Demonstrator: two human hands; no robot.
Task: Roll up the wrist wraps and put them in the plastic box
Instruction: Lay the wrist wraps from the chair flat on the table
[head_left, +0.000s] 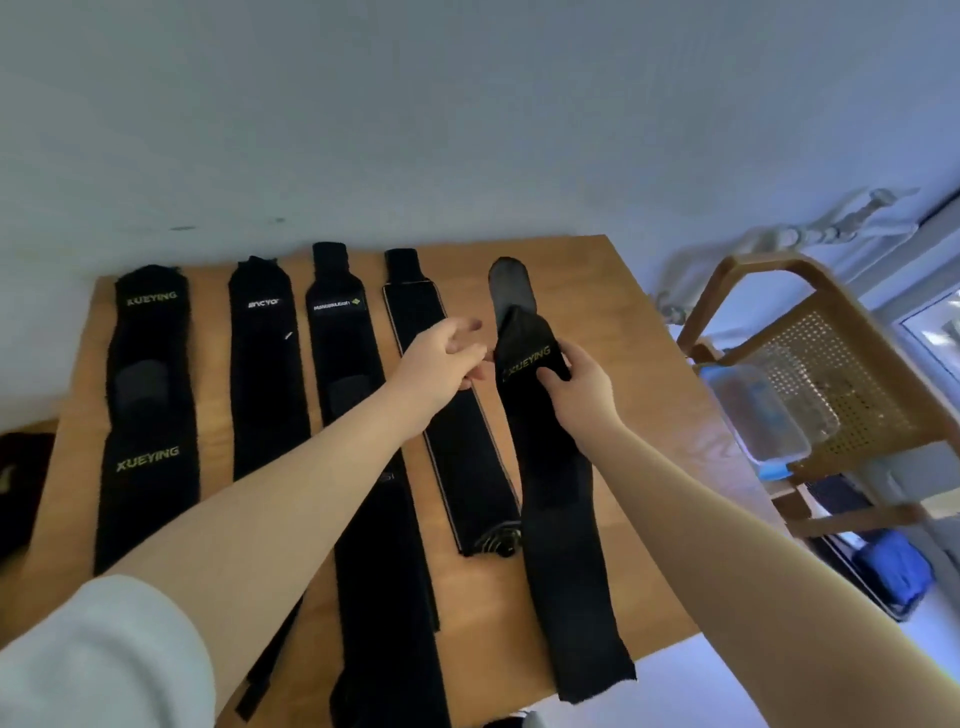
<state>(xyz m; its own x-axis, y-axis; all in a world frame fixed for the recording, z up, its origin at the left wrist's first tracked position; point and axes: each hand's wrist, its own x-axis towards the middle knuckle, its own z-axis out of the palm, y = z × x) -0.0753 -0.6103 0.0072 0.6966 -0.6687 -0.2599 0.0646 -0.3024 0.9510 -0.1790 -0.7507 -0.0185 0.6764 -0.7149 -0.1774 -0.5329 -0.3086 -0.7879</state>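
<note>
Several long black wrist wraps lie side by side on a wooden table (613, 291). My right hand (576, 384) grips the far part of the rightmost wrap (561, 519), marked XUEYING, and lifts it off the table with its grey tab end folded behind. My left hand (441, 364) hovers just left of that wrap with loosely bent fingers, over the striped wrap (467, 457), holding nothing I can see. The clear plastic box (763, 415) with blue clips sits on a chair to the right of the table.
A wooden chair (841, 374) with a cane seat stands at the right of the table and carries the box. Other wraps, among them a wide XUEYING wrap (148, 415), cover the left half of the table. A wall rises behind the table's far edge.
</note>
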